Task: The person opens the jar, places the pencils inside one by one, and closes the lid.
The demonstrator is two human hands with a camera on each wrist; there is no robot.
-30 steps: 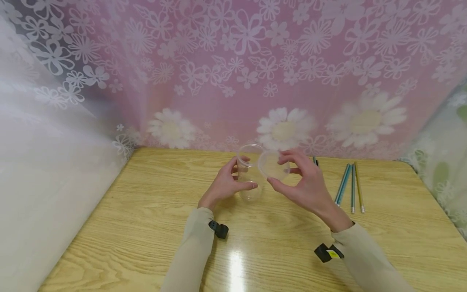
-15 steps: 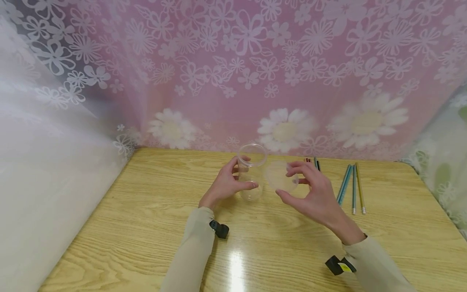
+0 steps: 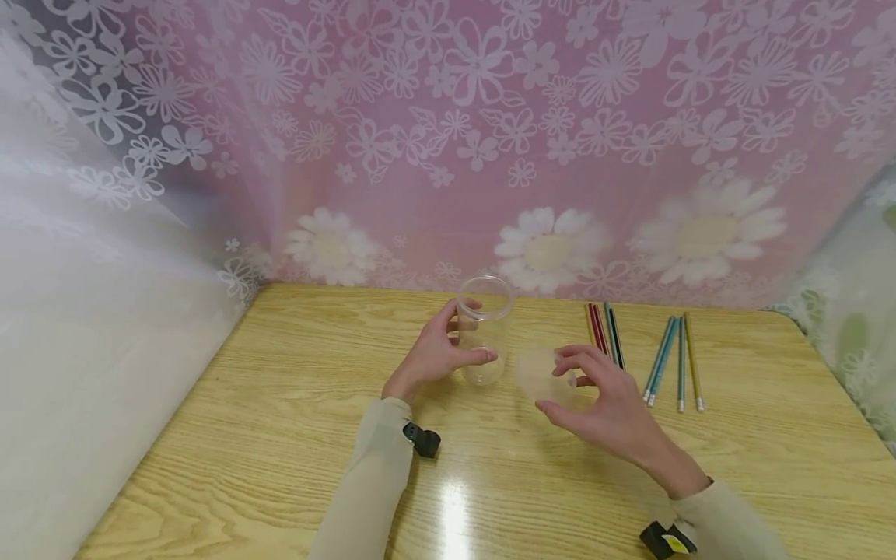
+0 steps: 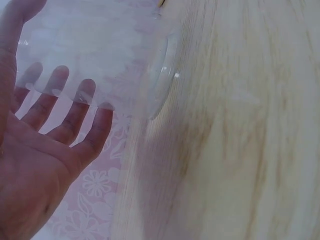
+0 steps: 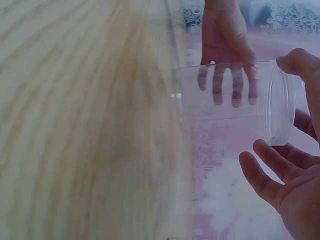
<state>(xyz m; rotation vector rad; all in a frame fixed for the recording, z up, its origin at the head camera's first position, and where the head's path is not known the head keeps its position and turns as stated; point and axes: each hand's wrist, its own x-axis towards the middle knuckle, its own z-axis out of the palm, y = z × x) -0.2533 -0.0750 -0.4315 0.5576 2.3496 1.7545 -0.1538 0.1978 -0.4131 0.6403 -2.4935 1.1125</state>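
A clear plastic jar [image 3: 492, 334] stands upright near the middle of the table, its round mouth uncovered. My left hand [image 3: 435, 351] grips it from the left, thumb across the front and fingers behind; in the left wrist view the fingertips show through the jar wall [image 4: 95, 40]. To the right of the jar and apart from it, a translucent round lid [image 3: 536, 375] is tilted in the air. My right hand [image 3: 607, 400] pinches the lid's edge between thumb and fingers. In the right wrist view, my right hand [image 5: 295, 165] is beside the jar's rim end.
Several pencils lie on the wooden table [image 3: 280, 435] to the right: red pencils [image 3: 597, 327] and a dark pencil [image 3: 616, 340] behind my right hand, teal pencils [image 3: 661, 359] and a yellow pencil [image 3: 694, 362] farther right. A pink flowered curtain [image 3: 420, 194] borders the back edge.
My right hand has drawn the lid away from the jar, to the right and toward me, tilting it. More of the red and dark pencils shows. The left hand and jar stay put.
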